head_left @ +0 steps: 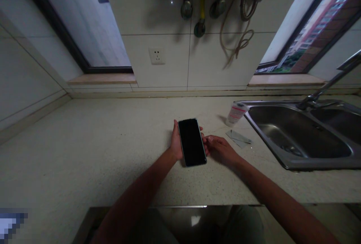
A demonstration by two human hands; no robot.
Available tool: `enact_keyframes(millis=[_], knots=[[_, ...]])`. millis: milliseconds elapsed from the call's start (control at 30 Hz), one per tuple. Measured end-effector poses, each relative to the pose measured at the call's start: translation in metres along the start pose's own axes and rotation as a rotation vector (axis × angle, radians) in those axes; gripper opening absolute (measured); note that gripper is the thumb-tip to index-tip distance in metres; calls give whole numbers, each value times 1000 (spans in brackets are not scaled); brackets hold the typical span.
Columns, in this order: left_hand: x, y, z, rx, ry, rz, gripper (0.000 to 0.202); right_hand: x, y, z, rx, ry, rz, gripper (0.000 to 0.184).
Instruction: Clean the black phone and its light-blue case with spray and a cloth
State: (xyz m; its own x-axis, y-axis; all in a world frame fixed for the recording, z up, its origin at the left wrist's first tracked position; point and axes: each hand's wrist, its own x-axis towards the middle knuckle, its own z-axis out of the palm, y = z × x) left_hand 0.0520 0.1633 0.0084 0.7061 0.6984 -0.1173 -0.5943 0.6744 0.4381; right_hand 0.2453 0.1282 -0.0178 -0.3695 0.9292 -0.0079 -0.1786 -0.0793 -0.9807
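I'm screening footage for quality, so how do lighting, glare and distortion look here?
Head view: dim, brightest at the dark-framed windows; a small glare spot on the white tiled wall. Head view: the rectangular black-screened phone in the bare left hand looks almost uniformly dark; a translucent plastic cup with red print has a soft shadow at its left; splayed window edges suggest wide-angle distortion.

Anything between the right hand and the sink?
Yes: in the head view, thin flat pieces lie on the counter between the right hand and the sink; the cup is farther back.
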Motion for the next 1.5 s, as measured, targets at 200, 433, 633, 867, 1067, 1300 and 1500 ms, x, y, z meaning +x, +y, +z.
enact_keyframes(millis=[200,433,633,867,1067,1300,1500], knots=[[5,2,1,47,267,175,97,-2,6,3,21,-34,104,51],[3,4,8,160,363,233,98,5,7,8,94,-112,128,59],[7,4,-1,528,612,507,77,12,6,12,95,40,120,37],[15,-8,-6,821,609,656,50,14,3,11,46,156,108,28],[14,-13,-6,682,596,527,60,10,-3,21,31,121,141,32],[12,-14,-6,587,626,537,63,7,4,22,-126,57,80,37],[13,-16,-2,458,599,522,67,2,4,22,-242,20,-21,33]])
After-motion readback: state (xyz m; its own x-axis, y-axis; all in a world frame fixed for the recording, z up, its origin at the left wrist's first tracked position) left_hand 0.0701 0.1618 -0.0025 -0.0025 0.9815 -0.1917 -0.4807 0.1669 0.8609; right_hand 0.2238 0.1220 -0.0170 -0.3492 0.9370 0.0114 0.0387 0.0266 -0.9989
